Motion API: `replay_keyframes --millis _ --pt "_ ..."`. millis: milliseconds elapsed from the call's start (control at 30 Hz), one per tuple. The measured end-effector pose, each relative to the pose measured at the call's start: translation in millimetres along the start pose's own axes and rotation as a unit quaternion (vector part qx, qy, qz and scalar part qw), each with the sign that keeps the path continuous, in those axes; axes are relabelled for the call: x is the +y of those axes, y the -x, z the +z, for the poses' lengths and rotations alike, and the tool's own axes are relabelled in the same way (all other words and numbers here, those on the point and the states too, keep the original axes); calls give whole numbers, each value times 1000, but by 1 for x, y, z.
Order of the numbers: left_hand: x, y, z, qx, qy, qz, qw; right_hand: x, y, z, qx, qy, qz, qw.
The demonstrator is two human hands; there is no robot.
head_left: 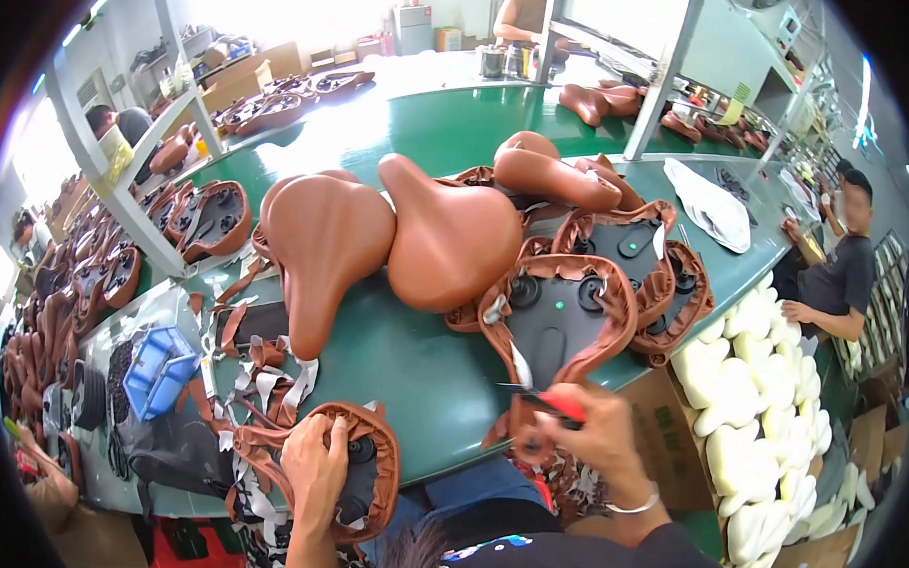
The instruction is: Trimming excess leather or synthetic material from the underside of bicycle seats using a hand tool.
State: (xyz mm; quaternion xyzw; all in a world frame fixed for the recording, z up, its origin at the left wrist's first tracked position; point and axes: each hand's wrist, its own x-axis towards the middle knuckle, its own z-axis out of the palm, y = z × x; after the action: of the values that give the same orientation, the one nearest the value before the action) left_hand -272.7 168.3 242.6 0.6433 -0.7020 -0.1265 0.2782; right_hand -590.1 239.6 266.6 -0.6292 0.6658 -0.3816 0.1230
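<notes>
Near the table's front edge, my left hand (315,466) is closed on the rim of an upturned bicycle saddle (373,471). Its brown cover is gathered around a black underside. My right hand (597,434), slightly blurred, grips a red-and-black handled tool (562,405) with a thin pointed metal tip; its exact kind is unclear. That hand is apart from the saddle, off to its right. Beyond the tool lies another upturned saddle (556,333), stacked against more of them. Two finished-looking brown saddles (454,239) rest top side up in the middle.
Brown and white trimmings (271,378) litter the table left of centre, beside a blue plastic tray (159,374). Cream foam pads (755,415) fill a cardboard box (670,432) at right. A metal post (667,81) rises behind. A person (841,267) stands at far right; others work farther back.
</notes>
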Motion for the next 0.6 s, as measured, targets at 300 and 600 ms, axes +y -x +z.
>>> replay_keyframes --millis 300,600 --pt "9 -5 6 0 -3 -19 1000 9 -31 -137 201 -322 73 922" --pt "21 -7 20 23 28 -22 999 84 -154 -101 121 7 23 992"
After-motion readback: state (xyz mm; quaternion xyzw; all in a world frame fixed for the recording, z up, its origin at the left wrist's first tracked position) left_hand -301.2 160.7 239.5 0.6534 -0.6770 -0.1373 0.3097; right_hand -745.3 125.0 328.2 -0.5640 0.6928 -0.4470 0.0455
